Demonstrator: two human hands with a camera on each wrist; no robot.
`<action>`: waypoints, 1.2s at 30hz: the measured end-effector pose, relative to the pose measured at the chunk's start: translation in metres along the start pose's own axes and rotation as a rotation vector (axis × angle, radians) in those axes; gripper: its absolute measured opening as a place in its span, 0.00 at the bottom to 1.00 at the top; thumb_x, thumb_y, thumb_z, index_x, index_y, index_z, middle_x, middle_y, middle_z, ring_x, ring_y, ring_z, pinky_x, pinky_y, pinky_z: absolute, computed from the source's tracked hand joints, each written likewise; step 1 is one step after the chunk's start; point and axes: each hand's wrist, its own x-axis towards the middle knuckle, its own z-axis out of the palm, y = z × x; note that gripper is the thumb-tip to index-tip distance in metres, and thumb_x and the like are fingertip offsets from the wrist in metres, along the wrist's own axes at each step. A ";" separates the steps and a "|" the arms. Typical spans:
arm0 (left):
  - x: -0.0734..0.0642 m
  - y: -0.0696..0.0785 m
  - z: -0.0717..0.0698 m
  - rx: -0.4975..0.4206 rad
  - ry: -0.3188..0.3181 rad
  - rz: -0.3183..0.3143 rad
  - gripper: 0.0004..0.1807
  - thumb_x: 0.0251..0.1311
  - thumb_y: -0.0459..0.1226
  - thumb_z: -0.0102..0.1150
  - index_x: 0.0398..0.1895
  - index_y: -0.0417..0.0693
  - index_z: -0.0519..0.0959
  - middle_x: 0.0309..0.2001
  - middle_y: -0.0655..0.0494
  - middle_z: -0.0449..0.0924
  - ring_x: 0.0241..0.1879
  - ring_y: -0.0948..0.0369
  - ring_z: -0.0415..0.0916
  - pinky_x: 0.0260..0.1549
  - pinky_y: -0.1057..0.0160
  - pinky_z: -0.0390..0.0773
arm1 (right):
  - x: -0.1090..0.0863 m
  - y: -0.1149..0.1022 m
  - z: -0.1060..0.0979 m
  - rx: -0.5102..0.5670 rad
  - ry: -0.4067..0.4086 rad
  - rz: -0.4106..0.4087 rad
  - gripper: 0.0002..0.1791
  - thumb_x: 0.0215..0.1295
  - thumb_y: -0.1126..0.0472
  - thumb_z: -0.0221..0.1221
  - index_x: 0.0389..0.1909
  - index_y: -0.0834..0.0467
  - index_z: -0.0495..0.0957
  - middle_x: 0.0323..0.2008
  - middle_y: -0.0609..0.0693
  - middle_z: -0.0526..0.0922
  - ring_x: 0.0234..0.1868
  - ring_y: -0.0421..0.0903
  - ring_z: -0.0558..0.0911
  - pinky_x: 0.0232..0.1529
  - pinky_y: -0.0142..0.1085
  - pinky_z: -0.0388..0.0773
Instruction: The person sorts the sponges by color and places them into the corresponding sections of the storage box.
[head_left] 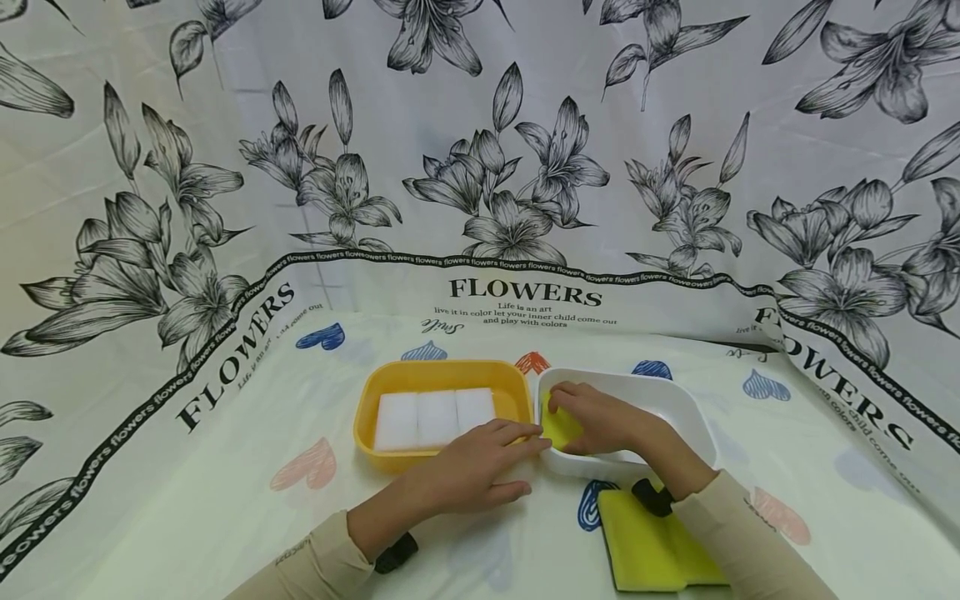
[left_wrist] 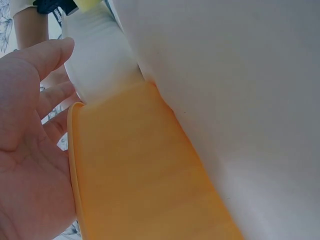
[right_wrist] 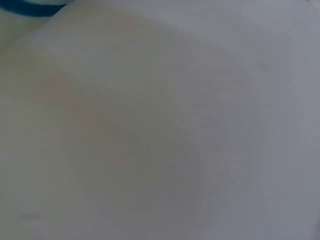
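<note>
In the head view my right hand (head_left: 603, 421) reaches into the white container (head_left: 693, 417). Its fingers and thumb straddle a yellow sponge (head_left: 558, 425) at the left end, gripping it. My left hand (head_left: 480, 467) lies over the front right corner of the yellow container (head_left: 367, 417), fingers extended toward the white one. Three white sponge blocks (head_left: 437, 421) sit side by side in the yellow container. The left wrist view shows the left palm (left_wrist: 30, 150) beside the container's orange-looking wall (left_wrist: 135, 165). A blurred pale surface fills the right wrist view, without the hand.
Yellow sponge pads (head_left: 645, 546) lie on the table in front of the white container, partly under the right forearm. The two containers stand end to end on a heart-patterned tablecloth (head_left: 225, 500). A flower-printed curtain (head_left: 510, 208) rises behind.
</note>
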 end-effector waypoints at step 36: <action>-0.001 -0.002 0.002 0.013 0.007 -0.008 0.32 0.70 0.51 0.58 0.75 0.58 0.65 0.73 0.58 0.64 0.69 0.58 0.62 0.67 0.57 0.64 | -0.091 -0.043 -0.039 -0.116 0.158 -0.033 0.24 0.65 0.52 0.67 0.60 0.53 0.78 0.61 0.50 0.78 0.57 0.51 0.80 0.53 0.48 0.80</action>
